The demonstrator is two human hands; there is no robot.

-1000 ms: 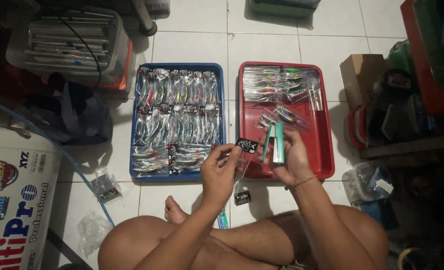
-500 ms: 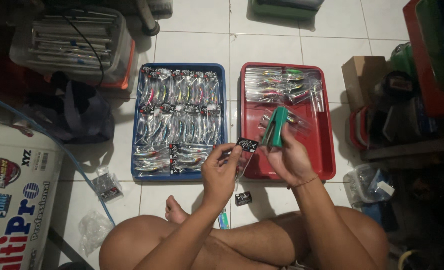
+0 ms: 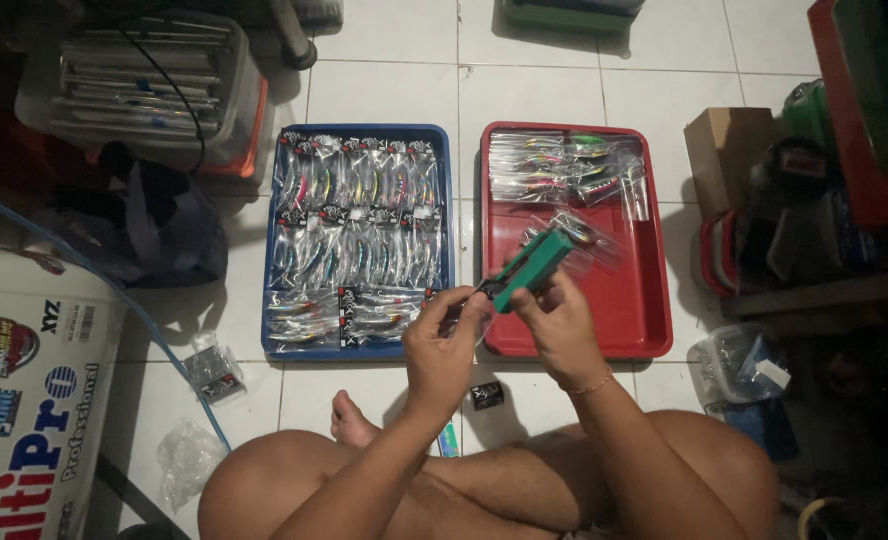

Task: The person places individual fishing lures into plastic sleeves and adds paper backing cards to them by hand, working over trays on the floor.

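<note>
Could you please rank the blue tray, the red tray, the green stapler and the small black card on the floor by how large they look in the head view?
1. Blue tray and red tray: alike, unranked.
2. Green stapler, though it is nearer the camera.
3. Small black card.

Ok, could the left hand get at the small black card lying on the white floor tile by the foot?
Probably not right away: the left hand is pinching a packet against the green stapler. The small black card itself lies uncovered just below.
</note>
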